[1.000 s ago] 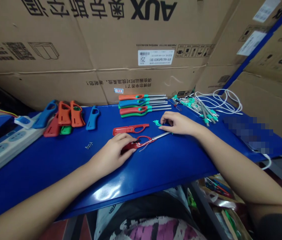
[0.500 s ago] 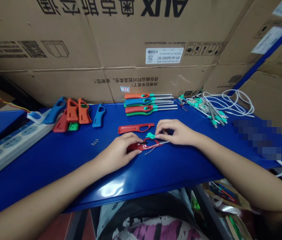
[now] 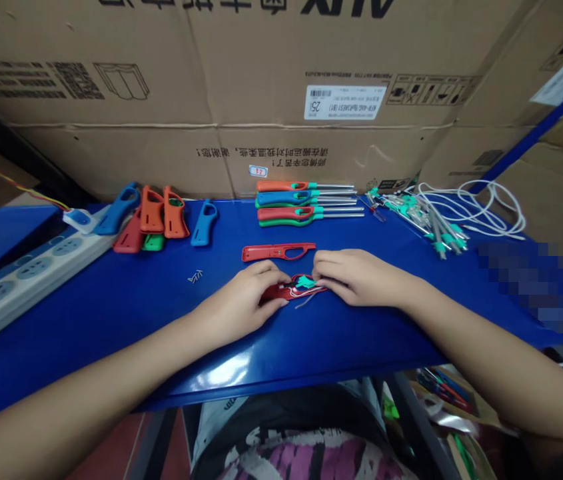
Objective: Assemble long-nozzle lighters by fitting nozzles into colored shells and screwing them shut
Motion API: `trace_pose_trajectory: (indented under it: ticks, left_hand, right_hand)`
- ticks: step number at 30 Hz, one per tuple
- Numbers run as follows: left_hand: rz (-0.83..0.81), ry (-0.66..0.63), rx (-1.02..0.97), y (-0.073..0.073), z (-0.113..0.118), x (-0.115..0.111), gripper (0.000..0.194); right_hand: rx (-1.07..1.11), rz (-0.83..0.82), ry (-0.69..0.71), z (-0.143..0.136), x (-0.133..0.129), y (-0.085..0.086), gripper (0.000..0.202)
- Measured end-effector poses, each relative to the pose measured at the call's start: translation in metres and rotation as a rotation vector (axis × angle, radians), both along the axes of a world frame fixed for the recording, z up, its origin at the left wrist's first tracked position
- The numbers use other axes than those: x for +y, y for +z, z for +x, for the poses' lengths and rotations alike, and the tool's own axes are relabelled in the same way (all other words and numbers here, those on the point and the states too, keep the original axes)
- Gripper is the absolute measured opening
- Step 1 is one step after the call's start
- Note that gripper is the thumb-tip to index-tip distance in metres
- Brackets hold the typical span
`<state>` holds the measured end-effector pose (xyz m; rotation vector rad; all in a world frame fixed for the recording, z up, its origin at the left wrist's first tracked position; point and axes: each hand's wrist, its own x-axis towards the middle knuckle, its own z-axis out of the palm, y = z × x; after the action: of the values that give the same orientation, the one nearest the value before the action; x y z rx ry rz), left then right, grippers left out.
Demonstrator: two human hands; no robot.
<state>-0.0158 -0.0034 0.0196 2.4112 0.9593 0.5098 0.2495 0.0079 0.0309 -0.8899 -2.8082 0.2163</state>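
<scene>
My left hand is closed on the left end of a red lighter half-shell, which lies on the blue table with its inside up. Thin white wires run along the shell. At its right part, my right hand pinches a small green plastic trigger over the shell's opening; I cannot tell whether it is seated. Just behind lies a matching red half-shell. Several small screws sit to the left of my left hand.
Finished-looking gas lighters lie in a row at the back. Coloured handle shells are at the left, near a white power strip. Metal tubes with green parts and a white cable lie right. Cardboard walls the back.
My right hand has brought the green trigger down and forward onto the red shell. My left hand stays on the shell. The view has shifted slightly.
</scene>
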Motion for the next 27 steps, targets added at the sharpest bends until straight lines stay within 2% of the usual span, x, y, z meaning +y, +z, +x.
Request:
trace_pose_trajectory:
  ticks: [3,11,19,27]
  left_hand:
    - [0.000,0.004,0.007,0.000,0.000,0.000,0.023]
    - [0.014,-0.014,-0.019,0.000,0.001,0.000,0.021]
    - [0.004,-0.002,-0.030,-0.002,0.000,0.000,0.019]
    - [-0.010,-0.003,-0.030,-0.001,0.001,0.001,0.020]
  right_hand:
    - [-0.018,0.024,0.012,-0.003,-0.002,0.000,0.017]
    - [0.148,-0.123,0.029,-0.003,0.001,-0.012,0.015]
    - [0.152,-0.045,0.016,-0.007,-0.002,-0.013,0.018]
    - [0.054,0.055,0.088,-0.009,-0.004,-0.014,0.023]
